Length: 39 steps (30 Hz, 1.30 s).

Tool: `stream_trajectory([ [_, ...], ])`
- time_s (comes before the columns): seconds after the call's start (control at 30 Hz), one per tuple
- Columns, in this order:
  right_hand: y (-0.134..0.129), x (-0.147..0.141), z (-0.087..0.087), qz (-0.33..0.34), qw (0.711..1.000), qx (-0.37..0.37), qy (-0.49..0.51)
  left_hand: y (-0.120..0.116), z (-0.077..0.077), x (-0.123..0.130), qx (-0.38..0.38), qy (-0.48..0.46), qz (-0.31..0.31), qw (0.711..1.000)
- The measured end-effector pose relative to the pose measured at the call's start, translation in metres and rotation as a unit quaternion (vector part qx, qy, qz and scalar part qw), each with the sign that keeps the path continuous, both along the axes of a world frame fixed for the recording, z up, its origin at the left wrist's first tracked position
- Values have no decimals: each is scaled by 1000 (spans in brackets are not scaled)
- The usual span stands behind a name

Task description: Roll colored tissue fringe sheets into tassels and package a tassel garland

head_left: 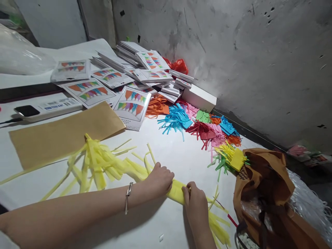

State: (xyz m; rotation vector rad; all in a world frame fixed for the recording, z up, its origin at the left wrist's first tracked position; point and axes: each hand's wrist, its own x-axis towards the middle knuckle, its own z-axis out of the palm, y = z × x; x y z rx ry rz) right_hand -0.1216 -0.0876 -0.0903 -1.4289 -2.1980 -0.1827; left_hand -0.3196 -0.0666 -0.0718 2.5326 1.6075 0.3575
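Over the white table (172, 135), my left hand (160, 178) is closed around a strip of yellow tissue paper fringe (176, 192). My right hand (195, 204) pinches the same strip a little to the right, thumb against the fingers. Between both hands the paper lies flat and uncut. Loose cut ends spread out left of my left hand and past my right wrist. A separate-looking yellow bunch (97, 162) rests to the left; whether it joins the held strip I cannot tell. A bracelet (128, 197) circles my left wrist.
Brown cardboard (67, 133) lies at left, near a phone (27, 110) on a white box. Printed bunting packets (132, 105) pile up behind. Folded coloured fringes, including a blue one (178, 116), line the wall side. A brown bag (259, 180) stands at right.
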Motion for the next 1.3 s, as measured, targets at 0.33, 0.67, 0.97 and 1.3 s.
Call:
stream_trajectory([
  [0.33, -28, -1, 11, 169, 986, 10, -3, 1, 1, -3, 12, 8, -14, 1000],
  [0.67, -34, -4, 8, 143, 990, -20, 9, -22, -1, -21, 109, -24, -229, 967],
  [0.97, -29, 6, -2, 43, 998, -33, -40, -16, -6, -22, 37, -21, -74, 996],
  [1.3, -8, 3, 2, 2, 999, -3, -37, -6, 1, -10, -2, 27, -20, 999],
])
